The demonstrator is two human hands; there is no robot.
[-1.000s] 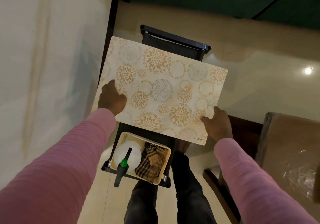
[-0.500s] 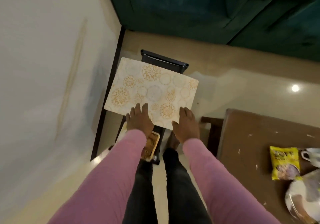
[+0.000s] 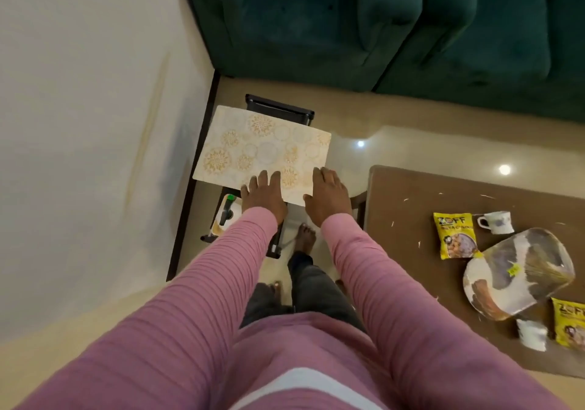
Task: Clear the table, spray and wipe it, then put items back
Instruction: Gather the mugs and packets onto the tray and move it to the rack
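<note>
**Clearing step.** The mat (image 3: 259,150) lies flat on top of the rack (image 3: 278,108), at 11 o'clock from the view's centre, beside the wall. The left hand (image 3: 262,196) and right hand (image 3: 327,197) rest palm-down on the mat's near edge, toward its 5 o'clock corner. The fingers are straight and slightly spread, and neither hand grips the mat.

The table (image 3: 405,219), at 3 to 4 o'clock, carries a packet (image 3: 456,235), a cup (image 3: 495,222) and a tray (image 3: 519,270), with crumbs scattered over its top. A spray bottle (image 3: 227,210) shows in the rack's lower level, at 8 o'clock from the left hand.

**Judgement:** the mat appears set aside, and clearing is only part done. The next move calls for lifting both hands off, turning toward 3 o'clock and removing the table's items before any spraying.
</note>
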